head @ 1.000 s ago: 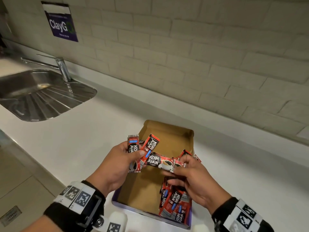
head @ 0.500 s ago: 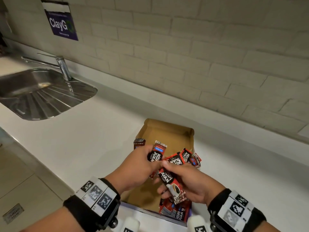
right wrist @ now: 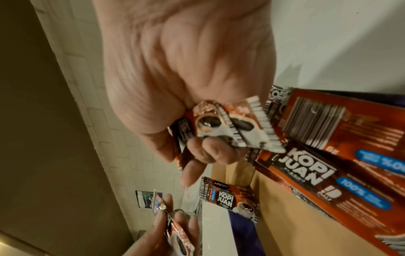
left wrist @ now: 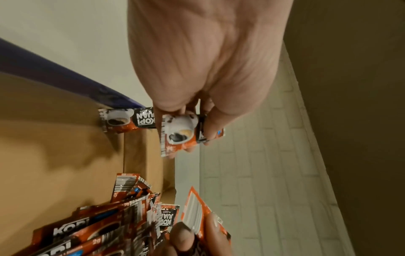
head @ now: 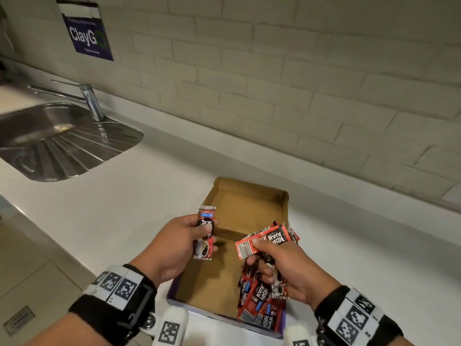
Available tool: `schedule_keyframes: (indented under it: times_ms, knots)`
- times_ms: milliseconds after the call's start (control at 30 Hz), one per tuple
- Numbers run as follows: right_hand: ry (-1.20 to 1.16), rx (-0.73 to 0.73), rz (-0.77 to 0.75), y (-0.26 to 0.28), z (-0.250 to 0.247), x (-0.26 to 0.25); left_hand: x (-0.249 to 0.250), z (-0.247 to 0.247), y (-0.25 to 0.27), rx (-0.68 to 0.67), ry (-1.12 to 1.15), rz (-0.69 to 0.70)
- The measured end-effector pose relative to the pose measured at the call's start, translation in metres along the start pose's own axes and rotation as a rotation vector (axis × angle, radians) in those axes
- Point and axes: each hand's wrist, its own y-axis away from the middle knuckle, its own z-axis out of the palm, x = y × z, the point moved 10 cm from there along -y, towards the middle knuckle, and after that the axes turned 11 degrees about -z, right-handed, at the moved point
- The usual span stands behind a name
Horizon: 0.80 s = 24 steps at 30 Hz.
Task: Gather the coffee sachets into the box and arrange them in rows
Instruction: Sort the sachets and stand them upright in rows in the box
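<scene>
Hands have pulled apart since half a second ago. Left hand (head: 178, 242) now pinches a small stack of sachets (head: 205, 233) upright over the box's (head: 249, 196) left edge; right hand (head: 282, 268) grips a fanned bunch (head: 268, 242) above the box's right side. Loose sachets (head: 259, 308) pile in the near-right corner, unsorted. Box sits on the white counter (head: 149, 196).

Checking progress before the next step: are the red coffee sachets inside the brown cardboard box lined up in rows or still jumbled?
Jumbled. The red coffee sachets overlap at mixed angles along the right side of the brown cardboard box.
</scene>
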Motion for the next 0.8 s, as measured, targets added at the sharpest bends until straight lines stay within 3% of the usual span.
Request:
schedule_keyframes:
  times_ms: [333,533,633,700,733,800]
  knots:
    - [0.042,0.044,-0.132,-0.010,0.005,-0.009,-0.009,0.038,0.015,-0.133,-0.055,0.020]
    - [0.110,0.031,-0.110,-0.005,-0.005,-0.017,0.009,0.028,0.017,0.033,-0.407,0.131]
    - [0.405,0.079,-0.206,-0.003,-0.023,-0.042,0.021,0.021,0.020,0.065,-0.508,0.177]
    - [0.663,0.022,-0.250,-0.002,-0.023,-0.053,0.030,0.019,0.023,0.078,-0.550,0.241]
    - [0.686,-0.009,-0.248,-0.001,-0.019,-0.054,0.038,0.018,0.026,0.112,-0.585,0.304]
    - [0.472,-0.001,-0.194,-0.001,-0.017,-0.048,0.055,0.016,0.039,0.230,-0.646,0.475]
